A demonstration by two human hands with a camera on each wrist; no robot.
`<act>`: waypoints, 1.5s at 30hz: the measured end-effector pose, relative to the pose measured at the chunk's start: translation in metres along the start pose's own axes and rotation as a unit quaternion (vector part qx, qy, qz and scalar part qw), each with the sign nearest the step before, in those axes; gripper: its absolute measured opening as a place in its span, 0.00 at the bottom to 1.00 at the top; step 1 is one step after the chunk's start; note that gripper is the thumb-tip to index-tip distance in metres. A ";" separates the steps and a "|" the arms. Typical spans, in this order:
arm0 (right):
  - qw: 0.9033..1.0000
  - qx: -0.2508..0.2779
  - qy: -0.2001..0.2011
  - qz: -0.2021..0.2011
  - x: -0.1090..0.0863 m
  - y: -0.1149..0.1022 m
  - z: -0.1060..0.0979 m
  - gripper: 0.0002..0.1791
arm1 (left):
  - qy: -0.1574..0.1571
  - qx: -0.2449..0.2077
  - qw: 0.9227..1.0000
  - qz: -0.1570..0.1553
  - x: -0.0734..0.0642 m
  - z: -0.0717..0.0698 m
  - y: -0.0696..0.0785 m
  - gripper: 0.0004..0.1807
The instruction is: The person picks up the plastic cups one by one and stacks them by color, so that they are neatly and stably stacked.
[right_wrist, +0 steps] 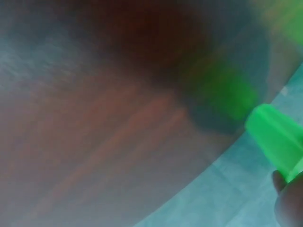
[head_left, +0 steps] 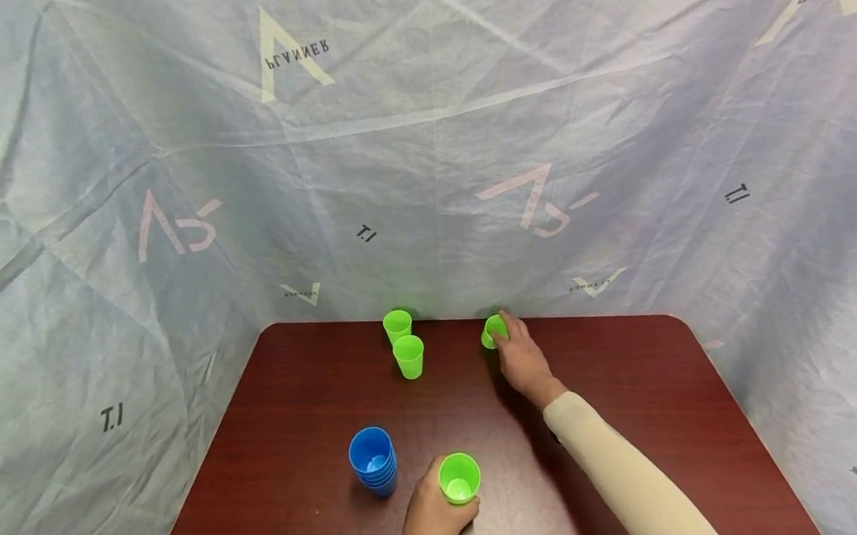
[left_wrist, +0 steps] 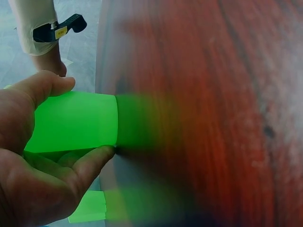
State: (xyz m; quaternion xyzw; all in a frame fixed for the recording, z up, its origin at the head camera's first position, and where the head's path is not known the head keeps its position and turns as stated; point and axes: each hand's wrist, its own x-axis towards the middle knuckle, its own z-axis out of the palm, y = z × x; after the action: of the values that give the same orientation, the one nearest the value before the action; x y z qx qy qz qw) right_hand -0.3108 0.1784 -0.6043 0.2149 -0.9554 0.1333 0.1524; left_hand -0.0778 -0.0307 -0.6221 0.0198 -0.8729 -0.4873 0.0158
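Near the front of the table my left hand [head_left: 434,512] grips an upright green plastic cup [head_left: 459,477]. In the left wrist view, thumb and fingers wrap round this cup [left_wrist: 75,120], its base close to the tabletop. My right hand [head_left: 525,361] reaches to the table's back edge and holds another green cup [head_left: 494,330] by its rim. The right wrist view shows that cup [right_wrist: 274,137] at the right side, with a fingertip at its rim; most of the hand is outside that view. Left of the left hand stands a stack of blue cups [head_left: 373,463].
Two more green cups, one at the back [head_left: 397,325] and one just in front of it [head_left: 409,357], stand left of the right hand. A dark red wooden table [head_left: 299,408] lies under everything. Grey printed cloth [head_left: 420,176] hangs behind and along both sides.
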 end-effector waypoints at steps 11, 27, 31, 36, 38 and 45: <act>0.992 0.112 0.052 -0.002 -0.015 -0.001 -0.002 0.10 | 0.012 0.007 1.000 0.007 -0.001 0.000 0.002 0.33; 0.971 0.205 0.122 -0.012 -0.023 -0.028 -0.021 0.10 | 0.005 0.003 1.000 -0.002 0.001 0.002 -0.001 0.33; 0.970 0.211 0.121 -0.008 -0.026 -0.035 -0.025 0.10 | 0.003 -0.001 1.000 0.000 -0.002 0.003 -0.004 0.33; 0.967 0.229 0.112 -0.026 -0.030 -0.046 -0.033 0.09 | 0.005 0.002 1.000 0.001 -0.003 0.004 -0.006 0.34; 0.964 0.241 0.103 -0.037 -0.031 -0.051 -0.036 0.09 | 0.007 0.005 1.000 -0.001 -0.003 0.004 -0.006 0.34; 0.956 0.248 0.109 -0.117 -0.037 -0.070 -0.046 0.08 | 0.010 0.007 1.000 0.001 -0.002 0.003 -0.004 0.35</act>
State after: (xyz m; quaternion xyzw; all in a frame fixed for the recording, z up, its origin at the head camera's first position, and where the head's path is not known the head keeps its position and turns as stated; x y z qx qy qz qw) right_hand -0.2364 0.1458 -0.5617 0.3405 -0.8382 0.3698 0.2116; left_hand -0.0763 -0.0301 -0.6269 0.0242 -0.8762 -0.4806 0.0249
